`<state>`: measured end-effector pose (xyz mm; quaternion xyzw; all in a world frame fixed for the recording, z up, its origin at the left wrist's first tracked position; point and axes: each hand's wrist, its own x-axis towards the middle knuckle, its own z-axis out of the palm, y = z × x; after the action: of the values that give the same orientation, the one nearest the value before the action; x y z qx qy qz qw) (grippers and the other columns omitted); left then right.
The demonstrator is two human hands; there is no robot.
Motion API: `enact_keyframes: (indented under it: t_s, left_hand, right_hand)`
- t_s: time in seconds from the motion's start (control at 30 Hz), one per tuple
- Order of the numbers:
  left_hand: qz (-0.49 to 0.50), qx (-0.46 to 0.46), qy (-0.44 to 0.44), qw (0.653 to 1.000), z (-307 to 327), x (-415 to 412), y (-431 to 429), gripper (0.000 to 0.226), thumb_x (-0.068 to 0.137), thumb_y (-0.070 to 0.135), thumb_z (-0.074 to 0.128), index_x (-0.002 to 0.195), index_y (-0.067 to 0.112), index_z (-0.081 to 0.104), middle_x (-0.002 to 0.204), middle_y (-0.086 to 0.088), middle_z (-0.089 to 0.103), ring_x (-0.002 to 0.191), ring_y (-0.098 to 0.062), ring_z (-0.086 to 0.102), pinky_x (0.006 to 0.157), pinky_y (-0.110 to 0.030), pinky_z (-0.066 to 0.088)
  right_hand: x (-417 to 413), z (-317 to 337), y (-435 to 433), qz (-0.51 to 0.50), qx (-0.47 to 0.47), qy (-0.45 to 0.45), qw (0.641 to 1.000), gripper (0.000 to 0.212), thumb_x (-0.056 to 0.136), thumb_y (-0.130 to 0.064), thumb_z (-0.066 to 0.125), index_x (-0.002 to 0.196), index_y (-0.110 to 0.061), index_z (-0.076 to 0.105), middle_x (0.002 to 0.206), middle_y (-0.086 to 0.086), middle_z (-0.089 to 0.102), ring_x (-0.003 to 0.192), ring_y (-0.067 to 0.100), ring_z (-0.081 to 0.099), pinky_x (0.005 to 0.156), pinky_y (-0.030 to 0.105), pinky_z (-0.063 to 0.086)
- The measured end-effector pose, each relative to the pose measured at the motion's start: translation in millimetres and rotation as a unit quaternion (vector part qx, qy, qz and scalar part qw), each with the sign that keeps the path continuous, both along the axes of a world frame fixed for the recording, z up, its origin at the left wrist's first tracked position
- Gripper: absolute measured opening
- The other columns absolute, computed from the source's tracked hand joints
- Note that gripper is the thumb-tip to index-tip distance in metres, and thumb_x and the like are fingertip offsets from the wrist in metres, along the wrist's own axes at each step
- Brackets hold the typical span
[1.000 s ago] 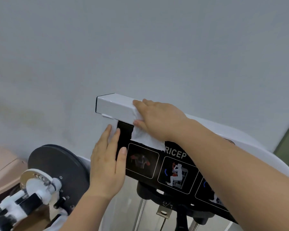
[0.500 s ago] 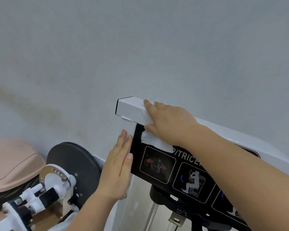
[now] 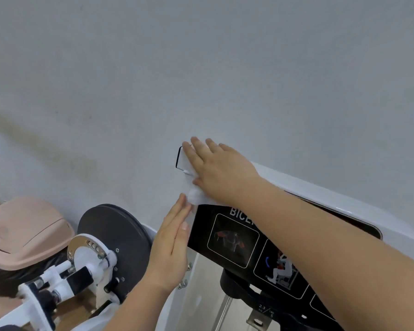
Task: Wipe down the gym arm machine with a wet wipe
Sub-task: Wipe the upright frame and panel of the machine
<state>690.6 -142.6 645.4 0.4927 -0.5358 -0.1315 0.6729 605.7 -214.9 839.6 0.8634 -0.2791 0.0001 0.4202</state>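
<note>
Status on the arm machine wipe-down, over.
Right hand flat, pressing wet wipe onto end of white top beam. Left hand open, flat against edge of black instruction panel. Nothing blocking.

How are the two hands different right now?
The right hand lies flat on the machine's white top, pressing the wet wipe; the left hand stands edge-on lower down, beside the black picture panel. The right covers the wipe; the left only touches its hanging end. Both have straight fingers.

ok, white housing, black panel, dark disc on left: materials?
White housing: glossy painted metal or moulded plastic, going by sharp highlights. Black panel: smooth plastic or decal, printed graphics. Dark disc: matte, no glare; metal or plastic, unclear.
</note>
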Motion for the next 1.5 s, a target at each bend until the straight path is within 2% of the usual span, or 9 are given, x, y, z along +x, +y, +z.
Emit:
enact_keyframes:
  t_s: [0.1,0.23,0.57,0.8,0.97,1.07,1.2,1.33,1.5]
  left_hand:
    - [0.016,0.014,0.031,0.999,-12.8,-5.8,0.5,0.047,0.103,0.040,0.031,0.147,0.035,0.044,0.159,0.033,0.026,0.147,0.010,0.020,0.119,-0.014,0.018]
    - [0.015,0.033,0.022,0.999,-28.2,-10.5,1.2,0.050,0.103,0.043,0.029,0.151,0.034,0.040,0.161,0.032,0.019,0.148,0.009,0.016,0.119,-0.021,0.018]
    - [0.009,0.059,0.096,0.994,-47.5,-11.8,4.4,0.053,0.103,0.041,0.031,0.153,0.026,0.040,0.159,0.028,0.024,0.144,0.015,0.019,0.113,-0.004,0.017]
    - [-0.030,0.106,0.131,0.985,-58.2,-11.6,12.2,0.041,0.110,0.027,0.032,0.151,0.030,0.041,0.157,0.030,0.024,0.139,0.023,0.020,0.111,-0.003,0.018]
    - [-0.028,0.129,0.129,0.983,-52.7,-12.6,12.9,0.043,0.110,0.037,0.029,0.150,0.035,0.041,0.158,0.035,0.018,0.134,0.030,0.015,0.110,-0.005,0.014]
    - [-0.016,0.129,0.127,0.983,-52.7,-17.4,11.8,0.043,0.110,0.037,0.029,0.152,0.034,0.040,0.160,0.033,0.017,0.135,0.030,0.014,0.111,-0.004,0.013]
    - [-0.019,0.117,0.145,0.982,-50.8,-21.0,11.8,0.040,0.110,0.035,0.029,0.150,0.039,0.037,0.161,0.032,0.017,0.136,0.028,0.016,0.104,0.004,0.015]
    - [-0.021,0.103,0.181,0.978,-51.6,-18.5,13.1,0.033,0.111,0.034,0.031,0.138,0.053,0.034,0.160,0.029,0.024,0.141,0.019,0.021,0.120,-0.018,0.018]
    - [-0.017,0.109,0.166,0.980,-59.0,-17.5,14.2,0.036,0.111,0.034,0.031,0.143,0.046,0.041,0.155,0.037,0.024,0.135,0.028,0.020,0.107,0.001,0.016]
  right_hand:
    - [-26.5,-34.2,3.2,0.022,-0.114,0.083,0.990,0.080,0.106,-0.054,0.014,0.158,-0.002,-0.017,0.167,0.024,-0.021,0.155,0.043,-0.016,0.125,0.059,-0.001]
    - [-47.1,-83.4,3.7,0.027,-0.105,0.145,0.983,0.088,0.105,-0.061,0.014,0.155,-0.001,-0.025,0.159,0.029,-0.035,0.149,0.046,-0.030,0.126,0.056,-0.006]
    - [-12.8,-72.5,3.9,-0.003,-0.138,0.026,0.990,0.099,0.098,-0.071,0.013,0.156,0.000,-0.024,0.158,0.033,-0.034,0.149,0.048,-0.029,0.124,0.058,-0.012]
    - [-33.9,-118.6,11.1,0.042,-0.107,0.171,0.979,0.088,0.103,-0.063,0.014,0.158,-0.003,-0.021,0.159,0.026,-0.033,0.149,0.042,-0.030,0.120,0.055,-0.019]
    - [-30.4,-43.7,6.4,0.010,-0.182,0.032,0.983,0.096,0.096,-0.073,0.012,0.160,-0.008,-0.018,0.164,0.026,-0.026,0.154,0.042,-0.021,0.126,0.055,-0.009]
    - [-31.1,-48.6,7.6,-0.003,-0.179,0.010,0.984,0.095,0.097,-0.071,0.012,0.161,-0.005,-0.015,0.164,0.029,-0.023,0.154,0.044,-0.018,0.126,0.057,-0.007]
    - [-34.1,-115.3,11.3,0.022,-0.129,0.113,0.985,0.088,0.103,-0.062,0.012,0.156,-0.001,-0.022,0.158,0.030,-0.031,0.152,0.046,-0.022,0.120,0.060,-0.018]
    - [-30.1,-123.1,8.2,0.055,-0.130,0.184,0.973,0.088,0.104,-0.063,0.015,0.159,-0.004,-0.019,0.163,0.025,-0.028,0.153,0.042,-0.023,0.123,0.055,-0.014]
    - [-6.6,-60.8,0.6,0.024,-0.196,0.052,0.979,0.092,0.098,-0.069,0.013,0.160,-0.007,-0.017,0.166,0.024,-0.023,0.155,0.039,-0.020,0.126,0.053,-0.010]
